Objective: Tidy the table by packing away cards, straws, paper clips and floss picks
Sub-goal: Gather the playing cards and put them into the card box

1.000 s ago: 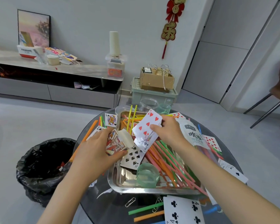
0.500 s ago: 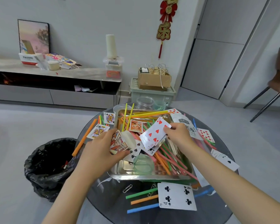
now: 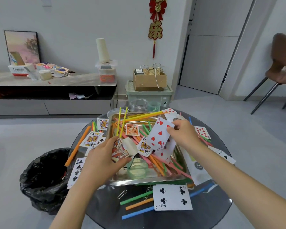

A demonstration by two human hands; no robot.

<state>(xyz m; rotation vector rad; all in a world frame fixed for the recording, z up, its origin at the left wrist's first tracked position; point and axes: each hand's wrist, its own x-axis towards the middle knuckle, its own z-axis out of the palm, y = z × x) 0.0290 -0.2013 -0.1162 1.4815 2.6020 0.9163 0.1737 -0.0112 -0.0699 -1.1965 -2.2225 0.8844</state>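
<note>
Two bare hands work over a shallow rectangular steel tray point(image 3: 149, 181) that sits on a round dark glass table point(image 3: 210, 217). The right hand point(image 3: 182, 133) pinches the far corner of a five-of-hearts playing card point(image 3: 159, 134) between thumb and fingers, holding it tilted above the tray with at least one more card just under it. The left hand point(image 3: 102, 160) is closed around a red-printed card box point(image 3: 120, 150) whose pale flap stands open, at the tray's left edge. Many coloured plastic straws point(image 3: 162, 164) lie heaped in the tray, pink, orange, green and yellow, beside a small clear green cup point(image 3: 137, 168) near its front wall. On the near part of the table lie a four-of-clubs card point(image 3: 172, 197), three loose straws in green, orange and blue, and a silver wire paper clip point(image 3: 122, 194). More cards are scattered on the table to the left and right of the tray. A bin lined with a black plastic bag point(image 3: 43, 177) stands on the floor to the left of the table.
</note>
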